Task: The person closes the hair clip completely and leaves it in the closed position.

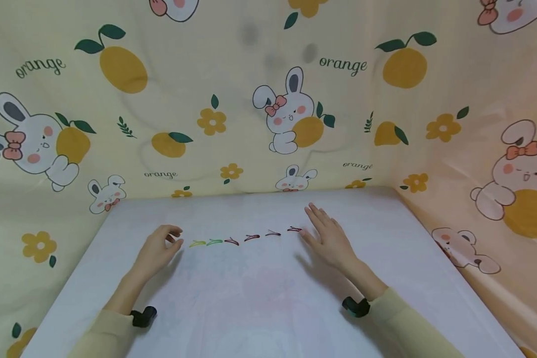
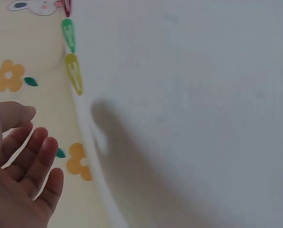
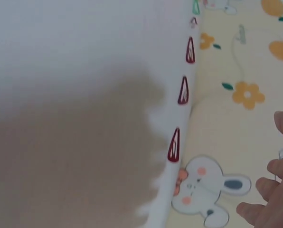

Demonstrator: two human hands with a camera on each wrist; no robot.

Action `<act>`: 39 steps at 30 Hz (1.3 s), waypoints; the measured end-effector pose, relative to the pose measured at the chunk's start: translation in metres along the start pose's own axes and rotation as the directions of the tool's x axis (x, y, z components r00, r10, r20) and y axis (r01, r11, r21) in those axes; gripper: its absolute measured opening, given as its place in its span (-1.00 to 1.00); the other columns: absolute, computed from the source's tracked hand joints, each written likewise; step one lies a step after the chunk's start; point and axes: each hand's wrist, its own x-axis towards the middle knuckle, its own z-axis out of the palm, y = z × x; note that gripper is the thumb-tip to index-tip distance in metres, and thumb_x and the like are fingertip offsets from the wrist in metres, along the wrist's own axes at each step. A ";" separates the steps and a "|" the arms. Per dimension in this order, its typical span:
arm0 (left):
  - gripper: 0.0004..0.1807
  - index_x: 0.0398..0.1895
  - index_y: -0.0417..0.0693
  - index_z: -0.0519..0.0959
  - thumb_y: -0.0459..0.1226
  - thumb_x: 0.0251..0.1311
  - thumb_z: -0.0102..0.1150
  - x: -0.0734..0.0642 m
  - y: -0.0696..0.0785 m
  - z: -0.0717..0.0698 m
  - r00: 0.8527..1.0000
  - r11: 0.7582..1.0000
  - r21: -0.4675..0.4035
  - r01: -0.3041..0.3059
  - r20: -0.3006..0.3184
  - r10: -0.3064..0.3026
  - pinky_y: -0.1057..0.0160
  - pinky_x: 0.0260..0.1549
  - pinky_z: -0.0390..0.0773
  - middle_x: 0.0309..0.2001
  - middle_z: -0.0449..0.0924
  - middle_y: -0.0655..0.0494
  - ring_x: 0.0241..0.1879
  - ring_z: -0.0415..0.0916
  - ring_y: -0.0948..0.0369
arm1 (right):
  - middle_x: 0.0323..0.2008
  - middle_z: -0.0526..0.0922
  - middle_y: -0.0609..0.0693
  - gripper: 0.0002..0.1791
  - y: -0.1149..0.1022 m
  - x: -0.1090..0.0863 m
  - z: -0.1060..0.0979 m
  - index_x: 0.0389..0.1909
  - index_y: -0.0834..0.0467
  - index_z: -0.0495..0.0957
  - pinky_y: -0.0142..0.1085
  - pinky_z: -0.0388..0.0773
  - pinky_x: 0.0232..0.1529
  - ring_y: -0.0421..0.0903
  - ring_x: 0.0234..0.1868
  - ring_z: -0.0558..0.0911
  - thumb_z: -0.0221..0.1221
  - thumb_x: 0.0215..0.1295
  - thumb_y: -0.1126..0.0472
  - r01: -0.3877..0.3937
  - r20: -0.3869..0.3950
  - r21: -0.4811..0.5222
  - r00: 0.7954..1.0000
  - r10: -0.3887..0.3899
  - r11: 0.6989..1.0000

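A row of snap hair clips runs across the white table. At its left end lies a yellow hair clip (image 1: 197, 243), then a green hair clip (image 1: 214, 242). Several dark red ones follow, up to the rightmost dark red hair clip (image 1: 294, 229). My left hand (image 1: 156, 251) hovers just left of the yellow clip, fingers loosely bent around nothing. Beside the rightmost clip is my right hand (image 1: 332, 242), its fingers fairly straight and holding nothing; the thumb looks close to that clip, though contact cannot be told.
The white tabletop (image 1: 250, 308) stretches in front of the clips, with shadows of both arms on it. Behind and at the sides hangs a cream curtain (image 1: 232, 59) printed with rabbits, oranges and flowers. A small black device (image 1: 144, 316) sits on each wrist.
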 end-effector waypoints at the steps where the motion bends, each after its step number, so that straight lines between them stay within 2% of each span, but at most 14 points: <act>1: -0.69 0.11 -0.32 0.56 -0.37 0.37 0.26 0.002 -0.001 0.001 1.000 1.000 -0.009 0.009 0.027 -0.008 -0.04 -0.13 0.58 -0.02 0.62 -0.19 -0.08 0.58 -0.04 | 0.65 0.07 0.03 -0.20 -0.002 0.001 0.002 0.64 0.09 0.12 0.28 0.01 0.52 0.20 0.62 0.09 0.11 0.55 -0.14 0.006 0.006 -0.004 1.000 -0.006 1.000; 6: -0.77 0.03 -0.30 0.59 -0.37 0.40 0.22 0.011 -0.003 0.007 0.990 0.998 -0.030 0.052 0.137 -0.047 -0.01 -0.10 0.59 -0.09 0.62 -0.11 -0.12 0.57 0.03 | 0.65 0.09 0.01 -0.22 -0.013 0.007 0.010 0.64 0.07 0.13 0.28 0.03 0.52 0.18 0.62 0.11 0.13 0.55 -0.12 0.045 0.038 -0.016 0.998 -0.045 0.999; 16: -0.90 -0.12 -0.20 0.64 -0.37 0.35 0.26 0.021 -0.004 0.018 0.974 0.999 0.044 0.005 0.227 -0.015 0.16 -0.29 0.55 -0.24 0.59 0.04 -0.27 0.52 0.15 | 0.65 0.09 -0.02 -0.24 -0.031 0.017 0.026 0.64 0.04 0.15 0.27 0.07 0.51 0.17 0.61 0.13 0.10 0.57 -0.14 0.147 0.124 -0.063 0.983 -0.139 0.987; 23: -0.92 -0.17 -0.20 0.64 -0.41 0.31 0.26 0.019 0.003 0.019 0.971 0.997 0.076 -0.008 0.237 -0.010 0.13 -0.30 0.56 -0.28 0.57 0.05 -0.29 0.52 0.16 | 0.65 0.05 -0.09 -0.25 -0.046 0.024 0.035 0.64 0.03 0.14 0.22 0.05 0.53 0.14 0.63 0.11 0.05 0.58 -0.17 0.204 0.192 -0.092 0.964 -0.183 0.975; 31: -0.93 -0.20 -0.19 0.64 -0.44 0.30 0.23 0.020 0.000 0.024 0.977 0.995 0.103 -0.016 0.215 -0.006 0.15 -0.33 0.55 -0.30 0.56 0.06 -0.34 0.50 0.17 | 0.66 0.05 -0.08 -0.25 -0.065 0.036 0.046 0.65 0.00 0.11 0.22 0.08 0.52 0.15 0.62 0.12 -0.01 0.60 -0.21 0.279 0.241 -0.122 0.939 -0.245 0.952; 39: -0.93 -0.18 -0.22 0.64 -0.43 0.32 0.21 0.021 -0.002 0.027 0.980 0.993 0.120 -0.016 0.198 -0.008 0.15 -0.35 0.55 -0.30 0.58 0.04 -0.36 0.49 0.17 | 0.66 0.01 -0.13 -0.25 -0.083 0.049 0.061 0.66 -0.04 0.09 0.17 0.04 0.55 0.09 0.64 0.08 0.01 0.60 -0.20 0.286 0.260 -0.073 0.930 -0.258 0.955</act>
